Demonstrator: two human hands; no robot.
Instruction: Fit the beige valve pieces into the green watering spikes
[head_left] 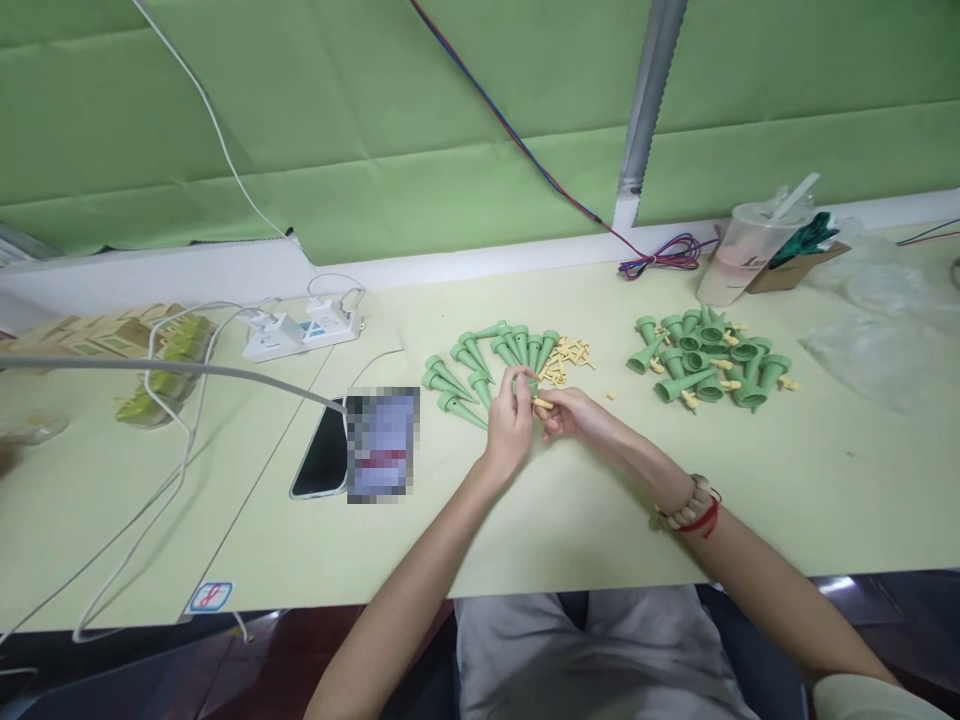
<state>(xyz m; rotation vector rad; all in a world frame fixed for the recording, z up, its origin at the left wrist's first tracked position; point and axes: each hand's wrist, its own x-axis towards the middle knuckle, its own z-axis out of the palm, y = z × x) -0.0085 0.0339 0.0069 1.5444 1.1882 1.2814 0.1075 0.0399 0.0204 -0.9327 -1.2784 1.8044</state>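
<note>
My left hand (513,425) is closed around a green plastic cone-shaped spike (527,384), most of it hidden by the fingers. Pinched in my right hand (571,416) is a small yellow plastic valve piece (543,403), held against the spike's side. Just beyond my hands lie several plain green spikes (465,357), fanned out on the table. Beside them is a little heap of loose yellow pieces (570,358). Over to the right, a pile of green spikes (694,360) has yellow pieces sticking out of it.
A phone (321,455) lies left of my hands, partly beside a blurred-out patch. White cables run to a power strip (304,335). At the back right stand a plastic drink cup (739,255), a cardboard box (795,270) and clear plastic bags (862,350). Coiled wire (664,258) lies near the wall.
</note>
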